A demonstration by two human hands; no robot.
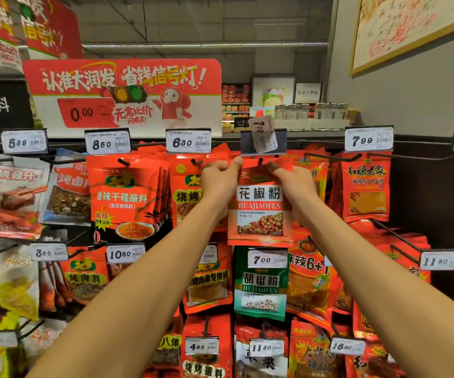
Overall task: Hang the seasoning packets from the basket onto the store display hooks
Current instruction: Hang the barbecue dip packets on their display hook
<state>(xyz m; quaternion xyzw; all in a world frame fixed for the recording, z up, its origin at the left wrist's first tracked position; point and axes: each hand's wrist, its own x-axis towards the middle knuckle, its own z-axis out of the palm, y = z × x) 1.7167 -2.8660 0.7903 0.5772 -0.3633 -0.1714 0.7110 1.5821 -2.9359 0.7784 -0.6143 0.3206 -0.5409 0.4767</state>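
Note:
Both my hands hold one red seasoning packet (260, 211) labelled HUAJIAOFEN by its top edge. My left hand (219, 181) pinches the top left corner and my right hand (292, 184) pinches the top right corner. The packet's hang hole sits at the tip of a black display hook (260, 161), right under a flipped-up price tag holder (262, 140). The packet hangs flat and upright in front of the other packets. The basket is out of view.
The wall is packed with red seasoning packets on hooks with price tags, such as 6.30 (188, 141) and 7.99 (368, 139). A green pepper packet (260, 290) hangs below. Bare hooks (395, 236) jut out at the right. A red promotional sign (123, 94) stands above.

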